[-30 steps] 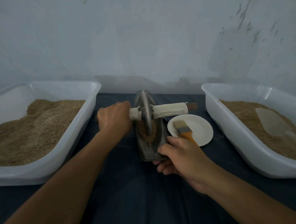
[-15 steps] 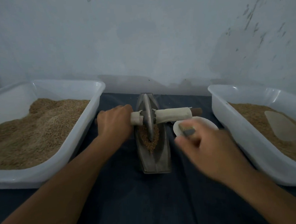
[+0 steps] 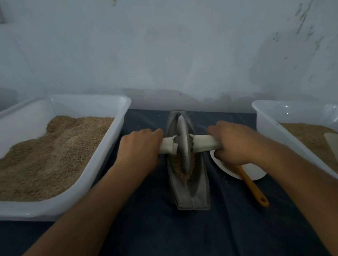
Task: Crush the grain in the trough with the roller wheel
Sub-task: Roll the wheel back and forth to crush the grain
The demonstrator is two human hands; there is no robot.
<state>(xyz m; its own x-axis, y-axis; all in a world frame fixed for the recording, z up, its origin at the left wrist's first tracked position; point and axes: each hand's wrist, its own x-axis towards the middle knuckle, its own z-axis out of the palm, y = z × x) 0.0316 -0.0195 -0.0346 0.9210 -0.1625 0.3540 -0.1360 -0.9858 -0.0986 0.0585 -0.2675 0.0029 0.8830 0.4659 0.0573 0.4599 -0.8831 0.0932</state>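
Left hand [image 3: 140,147] and right hand [image 3: 232,143] each grip the wrapped axle [image 3: 204,143]. Roller wheel [image 3: 183,144] upright in trough [image 3: 188,198], on grain [image 3: 181,172]; contact seemingly, light dim.

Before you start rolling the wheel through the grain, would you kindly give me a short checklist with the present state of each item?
1. Left hand grips the cloth-wrapped axle handle left of the wheel: ok.
2. Right hand grips the same handle on the other side: ok.
3. Grey metal roller wheel stands upright in the narrow boat-shaped metal trough: ok.
4. Brown grain lies in the groove around the wheel's near edge: ok.
5. Orange-handled brush on the white round plate lies apart from the trough: ok.
6. Trough steady on the dark cloth: cannot tell, as no hand braces it.
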